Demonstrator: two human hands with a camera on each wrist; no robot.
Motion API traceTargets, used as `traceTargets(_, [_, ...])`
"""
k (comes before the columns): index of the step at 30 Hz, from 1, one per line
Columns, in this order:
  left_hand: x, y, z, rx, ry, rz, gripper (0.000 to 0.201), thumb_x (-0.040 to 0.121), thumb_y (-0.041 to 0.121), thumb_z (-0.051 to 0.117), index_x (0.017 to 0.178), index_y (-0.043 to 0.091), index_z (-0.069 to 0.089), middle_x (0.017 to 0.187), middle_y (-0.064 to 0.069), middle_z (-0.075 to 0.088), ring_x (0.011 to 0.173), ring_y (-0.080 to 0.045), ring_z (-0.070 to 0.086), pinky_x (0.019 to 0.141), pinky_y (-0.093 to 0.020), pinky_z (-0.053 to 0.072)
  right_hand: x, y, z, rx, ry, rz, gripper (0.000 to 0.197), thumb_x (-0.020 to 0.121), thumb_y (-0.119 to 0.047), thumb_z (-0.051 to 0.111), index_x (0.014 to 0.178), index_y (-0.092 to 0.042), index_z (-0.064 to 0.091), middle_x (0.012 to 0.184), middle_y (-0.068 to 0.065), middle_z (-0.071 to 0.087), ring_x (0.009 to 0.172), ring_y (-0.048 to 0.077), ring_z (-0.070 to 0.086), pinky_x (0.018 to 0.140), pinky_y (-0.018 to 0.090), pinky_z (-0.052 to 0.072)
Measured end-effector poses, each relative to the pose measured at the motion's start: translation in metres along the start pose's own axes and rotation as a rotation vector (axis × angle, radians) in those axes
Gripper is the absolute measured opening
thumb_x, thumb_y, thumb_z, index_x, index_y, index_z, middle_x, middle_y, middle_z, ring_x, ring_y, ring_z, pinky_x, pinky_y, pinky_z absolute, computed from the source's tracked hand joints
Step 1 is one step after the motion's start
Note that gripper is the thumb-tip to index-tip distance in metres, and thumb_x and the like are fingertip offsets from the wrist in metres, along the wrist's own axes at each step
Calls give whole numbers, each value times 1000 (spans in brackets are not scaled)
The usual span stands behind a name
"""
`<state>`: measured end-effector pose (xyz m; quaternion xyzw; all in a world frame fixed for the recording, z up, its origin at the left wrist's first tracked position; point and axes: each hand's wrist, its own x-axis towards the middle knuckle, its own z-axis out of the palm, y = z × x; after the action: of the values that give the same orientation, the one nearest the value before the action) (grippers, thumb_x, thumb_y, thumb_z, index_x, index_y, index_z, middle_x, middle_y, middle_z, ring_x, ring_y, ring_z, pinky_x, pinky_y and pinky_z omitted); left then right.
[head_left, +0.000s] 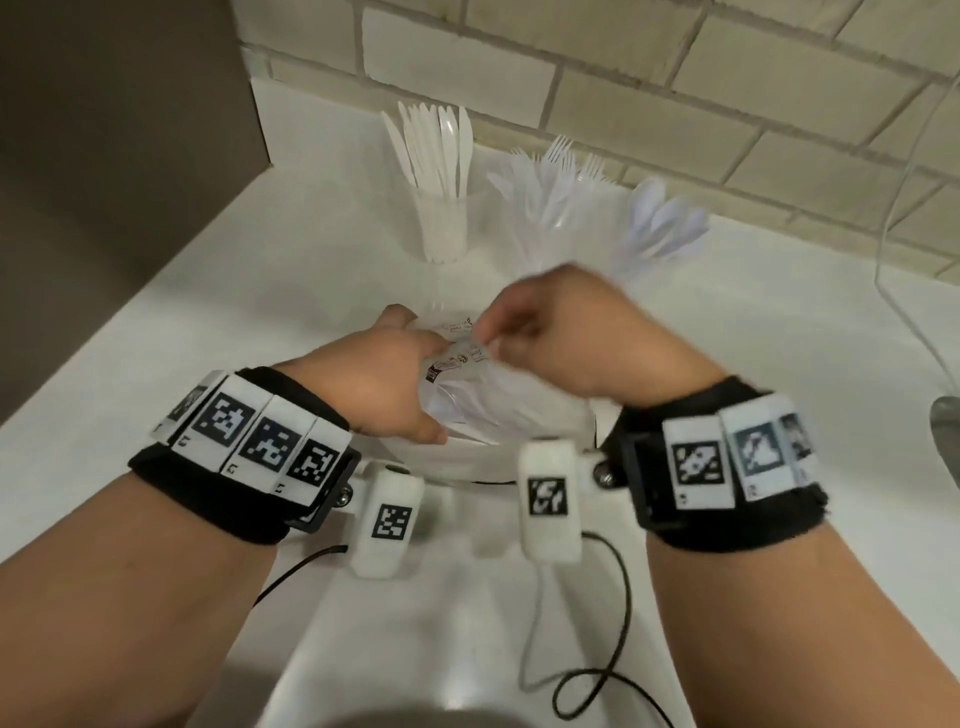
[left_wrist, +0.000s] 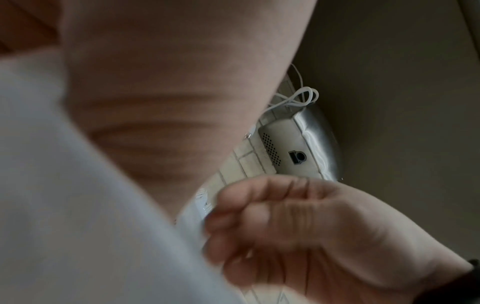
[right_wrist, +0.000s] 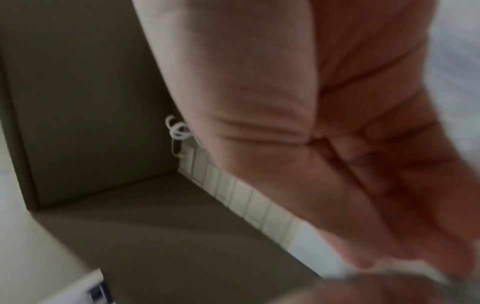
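Note:
A clear plastic bag (head_left: 483, 400) with a printed label holds white plastic cutlery and sits low over the white counter (head_left: 291, 291), in the middle of the head view. My left hand (head_left: 410, 374) grips the bag's left side, fingers curled round it. My right hand (head_left: 498, 332), blurred by motion, pinches the bag's top edge near the label. In the left wrist view the bag (left_wrist: 78, 205) fills the lower left and the right hand (left_wrist: 285, 222) curls onto its edge. The right wrist view is blurred; my right hand (right_wrist: 324, 154) fills it beside the bag (right_wrist: 457, 61).
Behind the bag stand a cup of white knives (head_left: 441, 218), a clear cup of forks (head_left: 550, 208) and a cup of spoons (head_left: 660, 223), all against the tiled wall (head_left: 623, 67). A grey metal appliance (head_left: 945, 431) is at the right edge. Cables (head_left: 613, 649) loop on the near counter.

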<state>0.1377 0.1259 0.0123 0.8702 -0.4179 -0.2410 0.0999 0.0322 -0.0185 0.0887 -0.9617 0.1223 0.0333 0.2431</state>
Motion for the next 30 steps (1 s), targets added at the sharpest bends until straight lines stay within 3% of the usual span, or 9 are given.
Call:
traceTargets(3, [-1,0,5,11,9,14,103,50,53,81,138,29,34,136,-2,26,120,-29,51,93,-38,51,-3,2,31,-269,-298,148,39,81,-26,71,117,-12,65,112,1,65,103,17,61,90,24,48])
traceTargets(5, [-4,-1,9,26,-1,28,106,45,58,78,135,29,32,137,1,24,123,-26,48,88,-37,54,-5,6,39,-329,-357,249,59,78,-34,75,129,-12,55,128,4,58,115,22,56,94,26,45])
traceTargets(7, [-7,0,14,24,-2,38,110,42,57,79,135,31,28,138,2,19,119,-26,52,84,-36,56,-9,5,45,-334,-384,257,67,75,-37,78,133,-16,50,130,5,53,118,23,51,99,31,45])
traceTargets(12, [-14,8,18,15,-3,9,111,49,53,82,139,34,20,137,3,10,85,-21,65,78,-35,57,-8,4,60,-380,-311,235,69,75,-47,76,130,-16,48,124,6,57,114,25,54,98,37,45])
traceTargets(16, [-16,7,17,25,1,-13,109,55,51,81,141,34,17,135,-2,15,89,-23,64,79,-37,57,-3,8,70,-365,-239,236,69,78,-42,74,132,-13,43,120,6,59,110,25,57,96,33,42])
traceTargets(20, [-20,10,16,-9,54,-34,112,53,45,84,141,34,16,136,-4,14,86,-27,64,80,-38,56,-8,12,72,-288,-275,247,47,83,-27,70,121,-8,49,107,5,58,105,23,56,76,24,35])
traceTargets(23, [-21,15,18,-29,74,-8,113,53,41,86,141,35,15,137,-3,14,86,-28,63,81,-39,55,-13,12,76,-231,-298,215,47,80,-31,72,117,-12,51,100,3,53,97,20,53,76,26,38])
traceTargets(27, [-22,12,15,-47,71,-34,114,53,53,82,144,33,16,134,-5,20,95,-28,62,87,-39,53,-8,14,81,-287,-295,241,42,83,-33,68,116,-10,55,114,5,60,109,24,57,81,26,40])
traceTargets(30, [-23,8,10,-70,92,-76,109,57,49,82,144,35,18,131,-6,23,92,-28,60,87,-35,51,-9,17,69,-282,-283,265,28,84,-36,67,90,-16,50,82,-5,50,91,20,52,74,24,34])
